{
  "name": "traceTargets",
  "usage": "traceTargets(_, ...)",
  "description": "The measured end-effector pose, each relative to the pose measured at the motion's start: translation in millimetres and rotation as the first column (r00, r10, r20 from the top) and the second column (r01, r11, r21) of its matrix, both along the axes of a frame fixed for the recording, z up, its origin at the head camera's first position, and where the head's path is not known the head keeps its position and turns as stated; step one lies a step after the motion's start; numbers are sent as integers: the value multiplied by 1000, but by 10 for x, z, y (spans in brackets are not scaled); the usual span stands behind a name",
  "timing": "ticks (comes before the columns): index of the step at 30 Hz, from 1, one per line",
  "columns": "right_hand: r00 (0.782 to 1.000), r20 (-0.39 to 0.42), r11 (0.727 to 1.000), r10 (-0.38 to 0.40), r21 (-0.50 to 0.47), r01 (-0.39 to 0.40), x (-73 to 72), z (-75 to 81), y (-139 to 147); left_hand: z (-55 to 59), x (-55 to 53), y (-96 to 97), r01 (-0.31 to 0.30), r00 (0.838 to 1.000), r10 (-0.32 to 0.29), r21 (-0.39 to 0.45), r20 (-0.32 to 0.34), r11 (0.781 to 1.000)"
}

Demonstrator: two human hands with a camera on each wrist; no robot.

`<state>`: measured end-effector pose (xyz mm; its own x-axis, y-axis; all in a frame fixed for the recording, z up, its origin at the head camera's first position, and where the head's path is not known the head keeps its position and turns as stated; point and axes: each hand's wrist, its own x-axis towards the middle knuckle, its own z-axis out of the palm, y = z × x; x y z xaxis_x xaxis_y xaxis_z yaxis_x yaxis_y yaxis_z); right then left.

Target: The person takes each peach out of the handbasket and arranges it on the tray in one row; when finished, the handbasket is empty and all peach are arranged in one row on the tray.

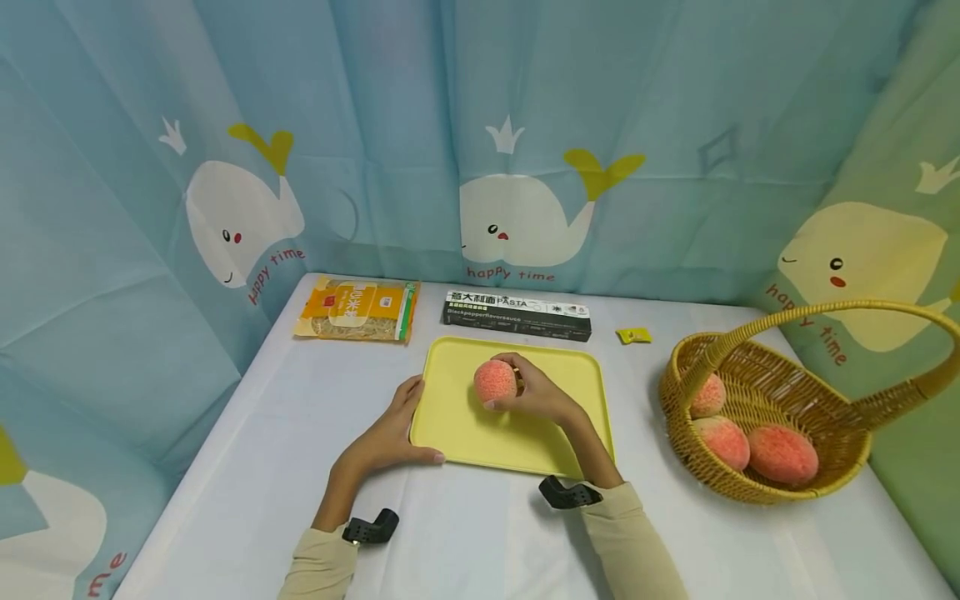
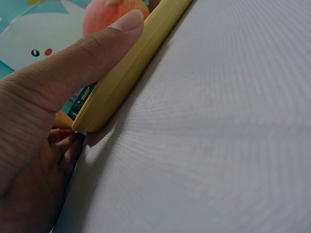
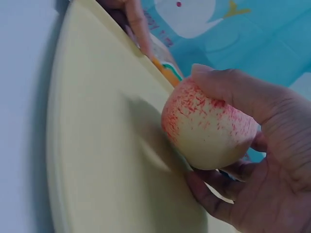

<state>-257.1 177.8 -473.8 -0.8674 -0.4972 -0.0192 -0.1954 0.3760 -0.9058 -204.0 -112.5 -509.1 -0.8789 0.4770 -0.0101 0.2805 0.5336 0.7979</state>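
My right hand (image 1: 534,392) holds a round pink peach (image 1: 495,382) over the yellow tray (image 1: 442,433). In the right wrist view the thumb lies on top of the peach (image 3: 209,128) and the other fingers are around its underside; a shadow falls on the tray (image 3: 97,145). My left hand (image 1: 386,429) holds the tray's near left corner, fingers along the left side and thumb along the front edge. The left wrist view shows that thumb against the tray's rim (image 2: 129,70), with the other fingers partly hidden behind the corner.
A wicker basket (image 1: 678,433) with a tall handle stands at right, holding several pink fruits (image 1: 783,454). Behind the tray lie a black-and-white pasta box (image 1: 517,315), an orange food packet (image 1: 360,310) and a small yellow wrapped packet (image 1: 634,335). A whale-print curtain (image 1: 405,125) hangs behind.
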Motion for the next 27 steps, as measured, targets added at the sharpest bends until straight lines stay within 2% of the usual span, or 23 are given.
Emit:
traceTargets(14, 1000, -12, 1000, -29, -12, 29, -121, -30, -400, -14, 0, -4, 3, 1000, -3, 4, -9, 1000)
traceTargets(27, 999, 2, 999, -36, -21, 36, -238, -30, -605, 9, 13, 4, 3, 1000, -3, 19, 6, 1000)
